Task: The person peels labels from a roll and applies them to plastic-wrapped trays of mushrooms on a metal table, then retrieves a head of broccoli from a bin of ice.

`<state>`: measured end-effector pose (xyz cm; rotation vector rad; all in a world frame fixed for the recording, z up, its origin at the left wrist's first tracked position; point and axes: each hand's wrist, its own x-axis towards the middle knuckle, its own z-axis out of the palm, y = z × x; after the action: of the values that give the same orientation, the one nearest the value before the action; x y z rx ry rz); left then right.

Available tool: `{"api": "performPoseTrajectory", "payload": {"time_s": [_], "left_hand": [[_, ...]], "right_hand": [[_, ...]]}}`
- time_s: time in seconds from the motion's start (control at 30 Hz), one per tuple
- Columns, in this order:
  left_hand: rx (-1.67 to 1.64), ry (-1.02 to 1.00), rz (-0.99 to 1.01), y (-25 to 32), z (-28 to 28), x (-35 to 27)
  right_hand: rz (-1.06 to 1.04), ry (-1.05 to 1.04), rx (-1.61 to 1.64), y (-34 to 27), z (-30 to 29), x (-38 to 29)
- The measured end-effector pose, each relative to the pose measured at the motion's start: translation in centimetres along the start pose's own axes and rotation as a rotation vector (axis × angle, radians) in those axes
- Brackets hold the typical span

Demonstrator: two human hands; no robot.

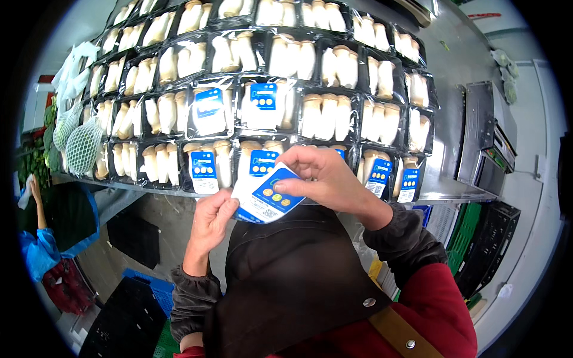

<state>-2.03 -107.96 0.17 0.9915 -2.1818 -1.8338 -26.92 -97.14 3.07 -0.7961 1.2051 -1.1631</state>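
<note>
My left hand [212,217] pinches the left edge of a sheet of blue-and-white printed labels [273,197], held just off the table's near edge. The thumb and fingers of my right hand [313,176] are on the sheet's upper right part. Beyond them lie rows of black trays of king oyster mushrooms [327,116] wrapped in clear film. Several packs in the nearest row carry blue-and-white labels, such as the left one [203,172] and the right one [378,176]. Two packs in the second row also bear them, one label [263,96] near the middle. My right hand partly hides packs behind it.
Vegetables in white foam nets [84,145] lie on the metal table [461,190] at left. A metal appliance [483,129] stands at right. Green and black crates [483,246] are at lower right, a blue crate [152,286] at lower left. Another person's arm [40,210] shows at far left.
</note>
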Motion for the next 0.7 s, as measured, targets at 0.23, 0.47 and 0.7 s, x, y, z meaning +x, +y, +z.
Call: {"api": "performPoseTrajectory", "payload": {"time_s": [0.23,0.47,0.7], "left_hand": [[0.171,0.105,0.353,5.3,5.5,3.0],[-0.123,0.406,-0.016,5.3,9.0,1.5],[-0.433,0.424,-0.131,6.0,9.9,1.4]], "right_hand": [[-0.419,0.084,-0.650,-0.4,-1.2,-2.2],[0.007,0.017,-0.323,0.9,-3.7,-2.4],[-0.020,-0.078,-0.335,1.6,-3.5,-1.8]]}}
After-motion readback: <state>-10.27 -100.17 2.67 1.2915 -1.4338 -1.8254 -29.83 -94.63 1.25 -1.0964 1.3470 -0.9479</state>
